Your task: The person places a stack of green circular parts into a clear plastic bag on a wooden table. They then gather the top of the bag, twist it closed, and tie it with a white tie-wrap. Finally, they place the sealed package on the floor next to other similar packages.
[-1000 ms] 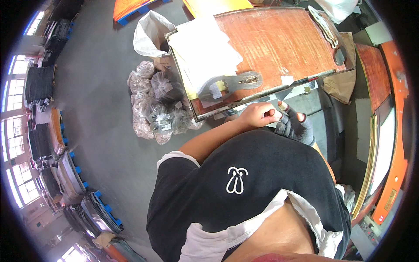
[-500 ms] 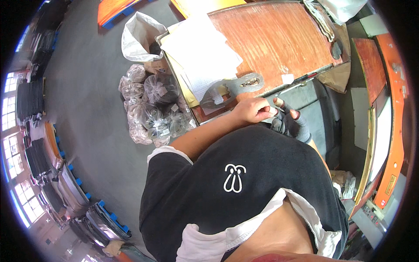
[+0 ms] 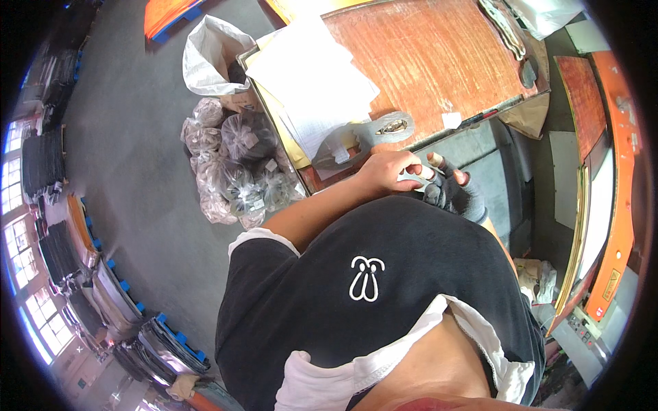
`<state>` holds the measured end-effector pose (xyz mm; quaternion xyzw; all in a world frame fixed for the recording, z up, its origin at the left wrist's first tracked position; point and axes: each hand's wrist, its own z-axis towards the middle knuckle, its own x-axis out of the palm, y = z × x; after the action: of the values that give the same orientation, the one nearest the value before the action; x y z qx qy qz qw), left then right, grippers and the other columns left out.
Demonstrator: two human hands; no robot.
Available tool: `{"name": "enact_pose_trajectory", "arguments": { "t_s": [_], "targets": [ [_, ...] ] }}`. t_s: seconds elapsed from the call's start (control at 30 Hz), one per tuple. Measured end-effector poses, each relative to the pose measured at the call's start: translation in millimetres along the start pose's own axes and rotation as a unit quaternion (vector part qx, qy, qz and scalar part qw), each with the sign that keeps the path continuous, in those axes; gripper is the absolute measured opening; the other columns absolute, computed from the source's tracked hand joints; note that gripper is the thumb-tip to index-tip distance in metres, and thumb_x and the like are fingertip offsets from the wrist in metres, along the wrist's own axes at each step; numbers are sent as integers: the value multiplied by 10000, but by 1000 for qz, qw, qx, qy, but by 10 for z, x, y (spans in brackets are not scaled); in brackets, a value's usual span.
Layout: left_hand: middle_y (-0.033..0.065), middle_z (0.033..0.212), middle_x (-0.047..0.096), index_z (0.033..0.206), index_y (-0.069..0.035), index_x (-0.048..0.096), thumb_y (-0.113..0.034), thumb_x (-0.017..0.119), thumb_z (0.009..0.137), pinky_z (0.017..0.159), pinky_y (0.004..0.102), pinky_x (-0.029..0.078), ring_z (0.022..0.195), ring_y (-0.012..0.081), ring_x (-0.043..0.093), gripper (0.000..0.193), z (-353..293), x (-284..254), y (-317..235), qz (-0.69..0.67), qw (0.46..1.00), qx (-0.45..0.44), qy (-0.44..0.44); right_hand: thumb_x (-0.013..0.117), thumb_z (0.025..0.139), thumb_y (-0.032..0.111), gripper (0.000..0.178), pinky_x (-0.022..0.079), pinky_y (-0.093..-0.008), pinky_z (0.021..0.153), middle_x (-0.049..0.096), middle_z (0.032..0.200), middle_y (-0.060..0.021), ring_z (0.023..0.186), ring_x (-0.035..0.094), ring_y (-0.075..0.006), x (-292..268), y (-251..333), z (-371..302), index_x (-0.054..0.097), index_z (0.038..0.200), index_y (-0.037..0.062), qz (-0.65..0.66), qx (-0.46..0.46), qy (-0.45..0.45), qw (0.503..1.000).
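My left hand (image 3: pixel 389 171), bare, is at the near edge of the rust-orange table (image 3: pixel 425 55), its fingers closed on a small flat grey metal piece (image 3: pixel 414 181). My right hand (image 3: pixel 452 193) wears a dark fingerless glove and meets the same piece from the right, fingertips touching it. Just beyond my hands, flat grey metal parts (image 3: pixel 343 147) lie on the table, one with a ring-shaped end (image 3: pixel 394 127). My black shirt hides my lower arms.
White paper sheets (image 3: pixel 308 75) cover the table's left part. Clear plastic bags of dark parts (image 3: pixel 240 164) and a white sack (image 3: pixel 209 55) sit on the grey floor to the left. Orange machine panels (image 3: pixel 620 171) stand on the right. Stacked dark trays (image 3: pixel 89 288) line the far left.
My hands stay together at the table's edge and have shifted slightly toward my body. My head has moved, so the table and bags sit differently in the picture.
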<state>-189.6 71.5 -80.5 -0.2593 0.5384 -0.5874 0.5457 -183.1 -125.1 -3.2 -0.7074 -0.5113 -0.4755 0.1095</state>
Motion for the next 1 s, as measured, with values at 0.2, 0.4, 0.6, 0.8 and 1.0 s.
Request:
{"name": "enact_pose_trajectory", "arguments": {
  "t_s": [0.2, 0.4, 0.6, 0.8, 1.0],
  "targets": [
    [34, 691, 532, 785, -101, 570, -232, 691, 742, 606, 343, 430, 666, 231, 551, 183, 81, -24, -38, 41, 999, 0, 0, 638, 778, 313, 641, 487, -264, 746, 535, 1174, -172, 864, 586, -185, 43, 13, 56, 368, 1288, 34, -20, 6, -2, 1000],
    [37, 615, 549, 700, -112, 529, -208, 674, 722, 543, 381, 400, 593, 265, 567, 175, 104, -10, 8, 65, 996, 64, -12, 637, 778, 309, 633, 493, -264, 733, 557, 1151, -171, 827, 597, -185, 46, 30, 39, 373, 1289, 43, -13, 16, 16, 1000],
    [44, 622, 560, 692, -109, 517, -160, 655, 711, 565, 386, 419, 609, 257, 577, 148, 104, 52, 93, 113, 981, 143, -63, 648, 770, 301, 632, 499, -269, 703, 558, 1148, -177, 761, 598, -181, -26, 34, 25, 376, 1281, 46, -5, 25, 7, 1000],
    [40, 664, 583, 721, -106, 516, -176, 667, 711, 588, 379, 422, 652, 256, 594, 167, 88, 17, 39, 87, 991, 99, -4, 640, 779, 287, 613, 502, -269, 713, 558, 1133, -183, 777, 601, -193, -34, -3, -3, 378, 1273, 35, 2, 6, 10, 1000],
    [33, 686, 577, 781, -118, 516, -222, 686, 726, 617, 374, 414, 674, 274, 582, 206, 82, 28, 18, 67, 995, 59, 42, 616, 800, 249, 570, 510, -284, 755, 542, 1149, -203, 876, 607, -231, -9, -43, -53, 381, 1268, 24, 32, -5, 4, 999]
  ]
}}
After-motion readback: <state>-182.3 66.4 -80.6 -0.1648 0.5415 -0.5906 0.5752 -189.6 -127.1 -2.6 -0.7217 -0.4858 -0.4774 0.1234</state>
